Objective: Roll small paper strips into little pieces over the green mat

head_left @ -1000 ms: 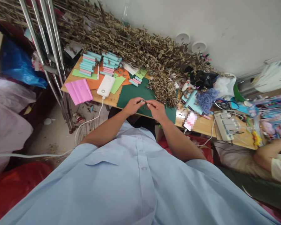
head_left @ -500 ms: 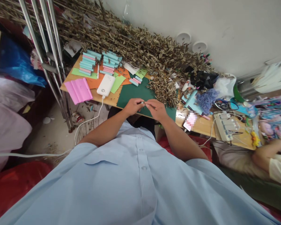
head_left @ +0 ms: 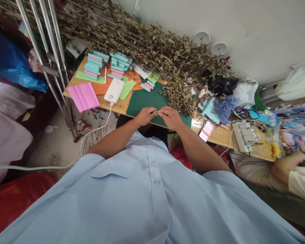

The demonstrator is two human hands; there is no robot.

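Note:
Above the near edge of the green mat point(head_left: 139, 101), my left hand point(head_left: 143, 116) and my right hand point(head_left: 170, 117) meet at their fingertips. Between them is a small light-blue paper roll point(head_left: 155, 112), mostly covered by the fingers. Both thumbs and forefingers are pinched at the roll, one hand at each end. Dried leaves point(head_left: 179, 98) lie on the mat just beyond my right hand. A few blue and pink paper rolls point(head_left: 147, 85) rest at the mat's far left corner.
Stacked paper rolls point(head_left: 93, 66), a white power bank point(head_left: 114, 90) with a cable and pink paper point(head_left: 83, 96) lie left. To the right are a phone point(head_left: 206, 131), purple yarn point(head_left: 226, 107) and a power strip point(head_left: 241, 135). Crutches point(head_left: 53, 67) stand left; another person's arm point(head_left: 287, 167) is at right.
The fingertips have shifted slightly around the roll, and less of it shows now. My right hand has tilted a little. The whole view has turned slightly.

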